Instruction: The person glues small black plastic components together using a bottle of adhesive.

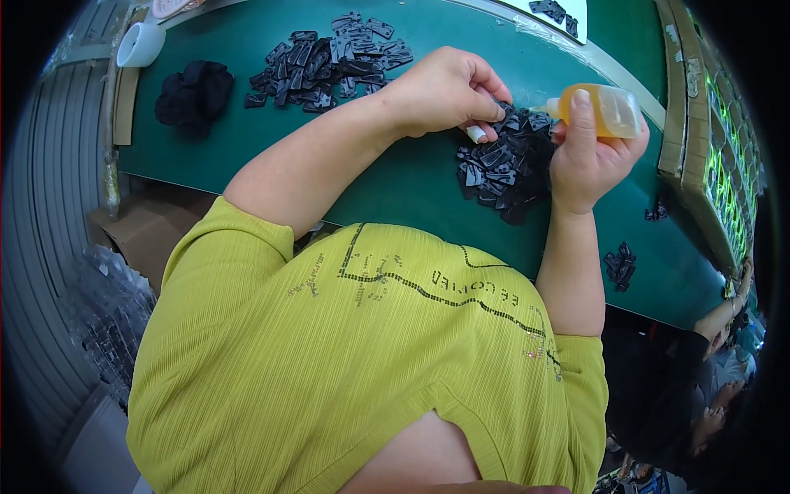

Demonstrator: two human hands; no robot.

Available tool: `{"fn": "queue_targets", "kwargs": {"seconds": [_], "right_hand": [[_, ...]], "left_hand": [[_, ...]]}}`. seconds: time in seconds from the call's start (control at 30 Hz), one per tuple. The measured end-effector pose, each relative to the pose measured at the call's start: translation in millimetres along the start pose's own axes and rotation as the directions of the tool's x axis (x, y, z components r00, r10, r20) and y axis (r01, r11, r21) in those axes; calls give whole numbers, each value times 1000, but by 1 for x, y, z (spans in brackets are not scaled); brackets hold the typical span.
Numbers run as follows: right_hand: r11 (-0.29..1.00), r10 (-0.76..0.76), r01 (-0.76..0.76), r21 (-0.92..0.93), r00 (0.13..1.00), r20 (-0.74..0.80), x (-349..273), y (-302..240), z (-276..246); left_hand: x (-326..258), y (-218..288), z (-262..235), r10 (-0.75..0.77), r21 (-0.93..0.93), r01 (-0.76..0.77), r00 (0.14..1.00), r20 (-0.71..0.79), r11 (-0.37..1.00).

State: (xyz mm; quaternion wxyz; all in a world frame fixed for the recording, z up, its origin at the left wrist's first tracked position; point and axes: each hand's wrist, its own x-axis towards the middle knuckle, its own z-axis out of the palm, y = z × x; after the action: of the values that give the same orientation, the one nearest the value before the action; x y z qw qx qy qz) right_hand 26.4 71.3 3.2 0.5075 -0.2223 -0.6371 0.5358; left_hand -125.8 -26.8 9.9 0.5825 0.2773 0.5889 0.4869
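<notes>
While right fingers (582,115) clasp bottle (615,113), left fingers (487,108) pinch part (508,110), pile (499,169) between, cloth (194,95) leftward

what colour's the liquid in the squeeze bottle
The liquid is amber-yellow; clearest in the head view.

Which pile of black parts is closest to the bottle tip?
The black pile between left hand and right hand: the bottle tip is at its upper edge. The upper-left heap and small clusters lie farther off.

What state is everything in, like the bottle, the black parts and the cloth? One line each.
Bottle: tipped sideways in the right hand, amber liquid inside
Near pile of black parts: loosely heaped
Far pile of black parts: loosely heaped, spread out
Black cloth: crumpled
</notes>
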Motion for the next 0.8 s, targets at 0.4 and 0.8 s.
{"fn": "queue_targets", "kwargs": {"seconds": [0.4, 0.8], "right_hand": [[995, 77, -86, 57, 987, 141, -10, -8, 2], [997, 71, -74, 12, 985, 157, -12, -7, 2]], "left_hand": [[4, 0, -1, -17, -38, 17, 1000, -17, 999], [3, 1, 1, -22, -24, 22, 999, -24, 999]]}}
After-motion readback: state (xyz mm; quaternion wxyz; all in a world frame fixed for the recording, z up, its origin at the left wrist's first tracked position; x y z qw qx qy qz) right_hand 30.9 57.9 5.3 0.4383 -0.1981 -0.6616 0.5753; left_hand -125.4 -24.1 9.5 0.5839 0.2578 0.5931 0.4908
